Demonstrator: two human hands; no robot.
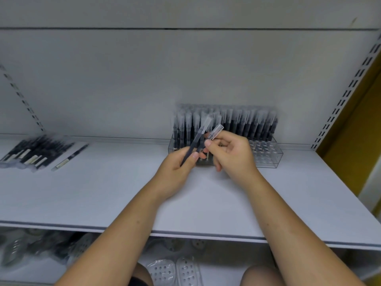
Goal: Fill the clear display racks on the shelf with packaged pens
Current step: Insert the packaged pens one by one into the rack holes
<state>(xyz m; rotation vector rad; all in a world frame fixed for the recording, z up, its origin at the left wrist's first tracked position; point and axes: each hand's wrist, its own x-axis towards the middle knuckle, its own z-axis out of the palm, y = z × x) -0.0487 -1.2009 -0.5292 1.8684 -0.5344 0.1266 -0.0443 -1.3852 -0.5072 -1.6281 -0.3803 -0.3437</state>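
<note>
Packaged pen [198, 139] is pinched in the left hand [177, 162] at frame centre, its long axis slanting up and right toward the clear rack [268, 155] just behind. The right hand [231, 153], nearer the rack's unfilled holes, pinches a second pen [215, 132]. The white shelf [123, 193] carries a loose pile of pens [31, 151] at the left.

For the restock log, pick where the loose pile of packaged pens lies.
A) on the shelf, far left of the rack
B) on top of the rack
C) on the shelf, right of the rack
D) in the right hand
A: the pile of packaged pens lies on the shelf, well left of the clear rack, with a single pen beside it.
</note>
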